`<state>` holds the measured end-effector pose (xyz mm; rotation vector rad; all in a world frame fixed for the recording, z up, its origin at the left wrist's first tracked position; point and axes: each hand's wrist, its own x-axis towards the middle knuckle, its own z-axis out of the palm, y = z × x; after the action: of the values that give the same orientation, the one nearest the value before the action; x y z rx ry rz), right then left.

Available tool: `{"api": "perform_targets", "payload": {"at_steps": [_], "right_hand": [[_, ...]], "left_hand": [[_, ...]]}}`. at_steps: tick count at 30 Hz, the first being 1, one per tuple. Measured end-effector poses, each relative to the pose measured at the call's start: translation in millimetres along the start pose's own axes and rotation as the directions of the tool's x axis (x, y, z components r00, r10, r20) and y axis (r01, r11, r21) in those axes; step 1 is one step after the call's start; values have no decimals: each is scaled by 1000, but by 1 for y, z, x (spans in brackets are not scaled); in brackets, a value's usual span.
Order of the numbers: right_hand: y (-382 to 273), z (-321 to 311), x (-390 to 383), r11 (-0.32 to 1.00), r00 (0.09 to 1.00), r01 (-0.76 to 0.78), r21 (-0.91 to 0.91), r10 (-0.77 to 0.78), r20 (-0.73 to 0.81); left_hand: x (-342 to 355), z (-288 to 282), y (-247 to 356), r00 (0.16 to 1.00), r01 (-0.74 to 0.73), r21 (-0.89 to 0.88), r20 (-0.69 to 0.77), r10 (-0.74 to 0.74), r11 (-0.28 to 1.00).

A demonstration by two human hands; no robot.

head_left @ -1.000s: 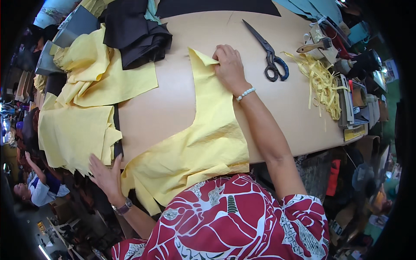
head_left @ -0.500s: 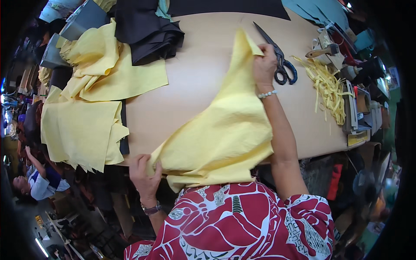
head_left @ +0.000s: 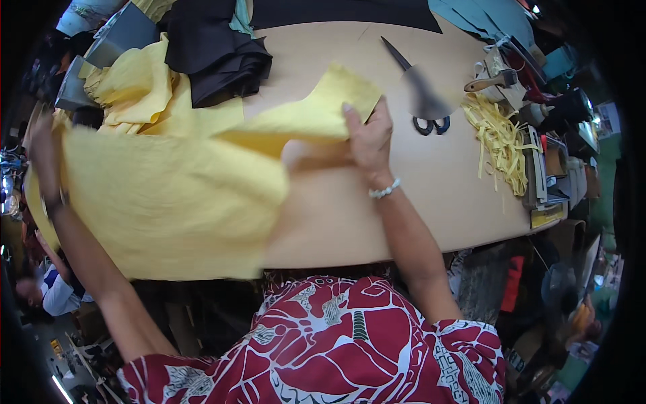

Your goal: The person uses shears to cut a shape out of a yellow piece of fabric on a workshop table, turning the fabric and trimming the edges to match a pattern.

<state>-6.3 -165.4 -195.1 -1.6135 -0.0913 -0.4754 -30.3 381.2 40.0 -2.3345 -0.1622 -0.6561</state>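
Note:
A large piece of yellow cloth (head_left: 168, 202) is stretched in the air between my two hands, above the near left of the table. My right hand (head_left: 371, 138) pinches its right corner, thumb on top, near the table's middle. At the far left, my left hand (head_left: 46, 155) is raised at the cloth's left edge; motion blurs its fingers, but the cloth is drawn out from it. Just beyond my right hand lie dark scissors (head_left: 424, 94), blades pointing away from me. More yellow cloth (head_left: 138, 87) is heaped behind the held piece, which partly covers it.
Folded black cloth (head_left: 215, 60) rests at the back left beside grey boxes (head_left: 121, 34). Yellow strips (head_left: 498, 141) are piled at the right, near a wooden-handled brush (head_left: 488, 82). Black sheet material (head_left: 343, 13) and light blue pieces (head_left: 481, 20) lie along the far side.
My left hand has swung up and far left, spreading the yellow cloth leftward over the other yellow pieces. My right hand has moved left and slightly nearer, still holding a corner.

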Motion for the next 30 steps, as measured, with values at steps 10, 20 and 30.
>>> {"api": "perform_targets", "payload": {"at_steps": [10, 20, 30], "right_hand": [[-9, -39, -14, 910, 986, -137, -391, 162, 31], [1, -87, 30, 575, 994, 87, -814, -107, 31], [-4, -119, 47, 318, 956, 61, -946, 255, 148]], "left_hand": [[73, -50, 352, 969, -235, -484, -184, 164, 843], [-126, -188, 467, 874, -286, -921, -138, 466, 264], [-129, -208, 496, 905, -234, -817, 15, 426, 527]]}}
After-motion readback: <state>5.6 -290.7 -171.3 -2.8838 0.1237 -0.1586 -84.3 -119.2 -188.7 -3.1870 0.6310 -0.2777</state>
